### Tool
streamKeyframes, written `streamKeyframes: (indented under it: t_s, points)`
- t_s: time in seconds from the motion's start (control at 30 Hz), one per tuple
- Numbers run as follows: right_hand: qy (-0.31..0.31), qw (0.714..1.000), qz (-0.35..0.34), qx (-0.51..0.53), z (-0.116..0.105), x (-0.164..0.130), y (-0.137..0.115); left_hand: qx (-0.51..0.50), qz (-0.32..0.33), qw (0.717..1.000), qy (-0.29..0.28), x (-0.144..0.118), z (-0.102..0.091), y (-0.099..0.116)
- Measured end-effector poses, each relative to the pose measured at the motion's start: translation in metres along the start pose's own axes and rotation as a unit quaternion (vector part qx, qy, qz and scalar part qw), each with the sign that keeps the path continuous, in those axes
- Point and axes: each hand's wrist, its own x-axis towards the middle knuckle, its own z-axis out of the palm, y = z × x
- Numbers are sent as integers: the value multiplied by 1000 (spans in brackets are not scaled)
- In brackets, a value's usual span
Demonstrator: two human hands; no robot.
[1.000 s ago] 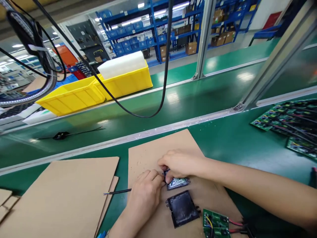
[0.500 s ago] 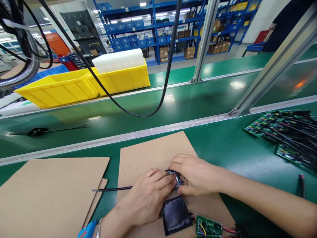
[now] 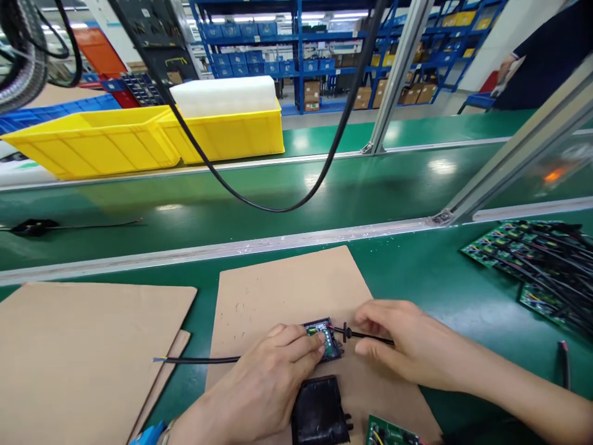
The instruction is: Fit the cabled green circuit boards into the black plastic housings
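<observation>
Left hand (image 3: 269, 386) fingers press together on the small black module (image 3: 324, 339), pinning it to the cardboard sheet (image 3: 278, 290); right hand (image 3: 407, 346) pinches the thin black cable (image 3: 370, 337) just right of the module. The module looks light, rigid and fragile; best held by its plastic edges.

The bench (image 3: 440, 278) is covered in smooth green matting with a faint sheen, and the green belt (image 3: 278, 198) beyond it is glossier, mirroring the ceiling lights. A dull, scuffed metal rail (image 3: 231, 249) divides them. The cardboard sheet (image 3: 287, 284) is matt brown, slightly rough and pitted. The small housing (image 3: 324, 337) and the black case (image 3: 319, 411) look like matt black plastic. The cable (image 3: 204, 360) has a smooth dark sheath. The yellow bins (image 3: 222, 136) are glossy plastic; the white block (image 3: 222, 96) looks foamy and matt.
</observation>
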Motion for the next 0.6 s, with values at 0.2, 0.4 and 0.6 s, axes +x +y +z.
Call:
streamKeyframes:
  t_s: [0.2, 0.4, 0.6]
  points:
    - [23, 996, -74, -34, 11, 4, -6, -4, -12, 1000, 10, 1, -3, 3]
    - [-33, 977, -176, -112, 8, 25, -3, -12, -28, 1000, 3, 1, -2, 4]
    - [-22, 952, -241, -189, 7, 30, 3, 24, -21, 999, -10, 3, -3, 7]
